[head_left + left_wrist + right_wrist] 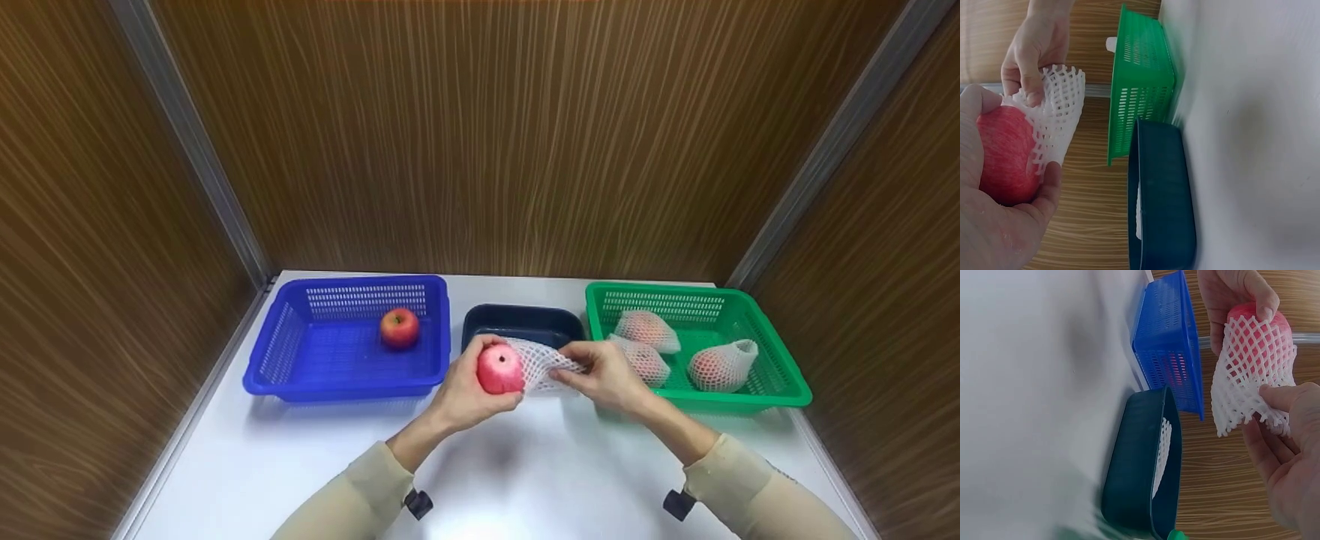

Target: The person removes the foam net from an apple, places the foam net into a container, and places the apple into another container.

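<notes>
At the left of the frame, the blue basket [334, 356] sits on the white bench [322, 435] and holds a single bare apple [399, 328], towards its right side. Next, in the middle of the frame, the left hand [466, 394] cups the held apple [500, 367], fingers and thumb curled about it, with the end that has a dark pit turned up to the head camera. A white foam net [541, 365] covers part of this fruit and trails off to the right, where the right hand [609, 379] pinches it between thumb and fingers.

The step in hand looks to be sleeving the fruit. As I judge it, the next move calls for a firm left grip while the right draws the net further over the bare part, gently, since the mesh could tear or slip.

Just behind the hands stands a dark box [523, 313]; the right wrist view shows white netting [1163, 458] inside it, how much I cannot tell. At the right of the frame, the green basket [712, 330] holds three netted fruits [722, 367], two at its left and one at its right.
</notes>
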The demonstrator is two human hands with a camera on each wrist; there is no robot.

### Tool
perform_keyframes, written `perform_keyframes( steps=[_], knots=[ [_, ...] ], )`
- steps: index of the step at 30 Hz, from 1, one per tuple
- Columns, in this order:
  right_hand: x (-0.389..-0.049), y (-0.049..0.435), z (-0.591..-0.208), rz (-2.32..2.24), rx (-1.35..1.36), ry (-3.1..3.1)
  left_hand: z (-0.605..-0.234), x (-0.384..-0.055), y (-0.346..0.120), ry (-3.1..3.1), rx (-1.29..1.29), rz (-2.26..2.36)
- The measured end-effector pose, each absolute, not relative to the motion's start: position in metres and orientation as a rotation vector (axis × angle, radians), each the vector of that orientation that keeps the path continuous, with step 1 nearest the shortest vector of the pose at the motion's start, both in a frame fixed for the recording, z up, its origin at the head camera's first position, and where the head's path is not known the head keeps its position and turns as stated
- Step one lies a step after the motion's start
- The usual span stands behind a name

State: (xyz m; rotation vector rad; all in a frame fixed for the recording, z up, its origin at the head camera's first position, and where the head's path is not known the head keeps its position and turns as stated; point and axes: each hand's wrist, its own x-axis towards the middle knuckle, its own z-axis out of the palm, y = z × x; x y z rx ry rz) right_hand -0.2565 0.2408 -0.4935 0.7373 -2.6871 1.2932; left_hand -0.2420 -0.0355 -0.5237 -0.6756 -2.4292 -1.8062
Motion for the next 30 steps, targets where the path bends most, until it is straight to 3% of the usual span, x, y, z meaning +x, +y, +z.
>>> perform_keyframes(
  steps=[30],
  knots=[
    [-0.295,0.253,-0.487,1.107,0.597,-2.651,-0.528,-0.24,-0.047,-2.421,-0.584,-1.764]
  ],
)
